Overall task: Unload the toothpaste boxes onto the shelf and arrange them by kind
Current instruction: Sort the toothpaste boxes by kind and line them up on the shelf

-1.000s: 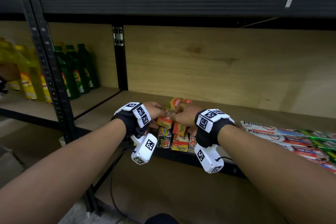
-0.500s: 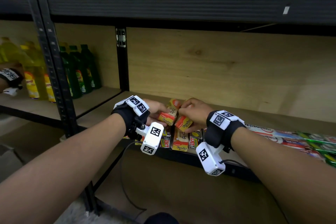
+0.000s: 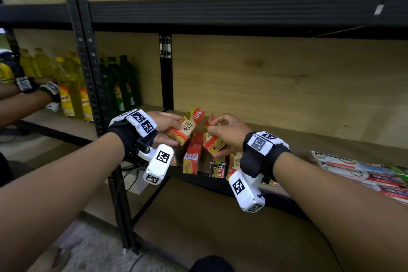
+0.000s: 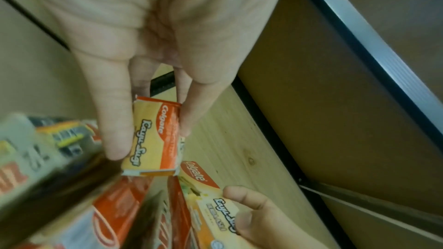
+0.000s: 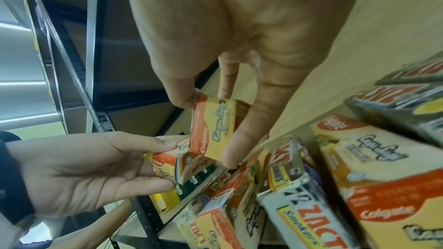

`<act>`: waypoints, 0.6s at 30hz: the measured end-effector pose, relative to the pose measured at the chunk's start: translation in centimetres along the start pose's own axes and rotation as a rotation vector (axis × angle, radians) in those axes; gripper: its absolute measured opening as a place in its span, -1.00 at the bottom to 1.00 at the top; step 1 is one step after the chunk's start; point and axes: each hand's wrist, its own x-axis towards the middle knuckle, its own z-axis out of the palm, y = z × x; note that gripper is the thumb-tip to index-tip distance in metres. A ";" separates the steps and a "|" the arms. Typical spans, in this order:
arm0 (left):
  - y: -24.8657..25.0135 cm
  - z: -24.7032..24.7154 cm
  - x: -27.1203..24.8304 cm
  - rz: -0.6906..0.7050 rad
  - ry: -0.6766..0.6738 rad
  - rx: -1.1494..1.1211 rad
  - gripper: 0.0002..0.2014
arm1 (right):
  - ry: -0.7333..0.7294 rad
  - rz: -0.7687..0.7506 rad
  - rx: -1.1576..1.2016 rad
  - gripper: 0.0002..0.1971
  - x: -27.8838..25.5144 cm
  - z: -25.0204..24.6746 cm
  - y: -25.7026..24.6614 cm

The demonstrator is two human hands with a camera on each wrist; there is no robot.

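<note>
Black metal rack with plywood shelf (image 3: pixel 309 139) fills the head view; the shelf board carries the toothpaste. Left bay: yellow bottles (image 3: pixel 68 95) and green bottles (image 3: pixel 119 84), with another person's banded wrists (image 3: pixel 37 87) reaching in at the far left edge. Right end of the shelf: flat row of Pepsodent boxes (image 3: pixel 344 165), lying lengthwise. Front edge, centre: loose pile of boxes (image 3: pixel 217 165), mixed Colgate and black Zact, tilted and overlapping, one red Colgate carton (image 3: pixel 192 154) leaning end-out. Left hand (image 3: pixel 164 127) holds a yellow-orange Colgate Kayu Sugi box (image 3: pixel 183 131) above the pile, thumb on one side and fingers on the other. Right hand (image 3: pixel 225 133) pinches a second Kayu Sugi box (image 3: pixel 213 142) the same way, just beside the first. Both boxes are lifted off the shelf and tilted, near each other; contact unclear.
</note>
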 end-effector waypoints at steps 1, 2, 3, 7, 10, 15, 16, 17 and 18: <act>-0.3 -0.6 0.0 0.008 0.025 0.010 -0.69 | -0.011 0.004 -0.013 -0.76 0.0 0.5 -0.1; -0.6 -1.0 0.1 0.014 0.042 0.018 -0.68 | -0.017 0.008 -0.029 -0.76 0.0 0.9 -0.1; -1.0 -1.4 0.2 0.018 0.053 0.029 -0.68 | -0.017 0.013 -0.047 -0.75 0.1 1.3 -0.1; -2.0 -2.0 0.9 0.036 0.091 0.107 -0.68 | -0.014 0.000 -0.186 -0.72 0.3 2.1 0.3; -2.4 -1.8 1.3 0.035 0.092 0.128 -0.65 | 0.026 -0.022 -0.319 -0.72 0.3 2.5 0.6; -2.6 -0.5 2.2 0.067 0.112 0.201 -0.62 | 0.034 -0.063 -0.448 -0.74 0.6 3.5 1.1; -2.8 -0.2 2.4 0.083 0.116 0.229 -0.61 | 0.033 -0.061 -0.440 -0.75 0.7 3.6 1.1; -3.0 0.1 2.5 0.097 0.121 0.247 -0.60 | 0.036 -0.058 -0.440 -0.74 0.7 3.6 1.1; -3.2 0.2 2.6 0.106 0.128 0.261 -0.59 | 0.044 -0.057 -0.455 -0.74 0.9 3.7 1.1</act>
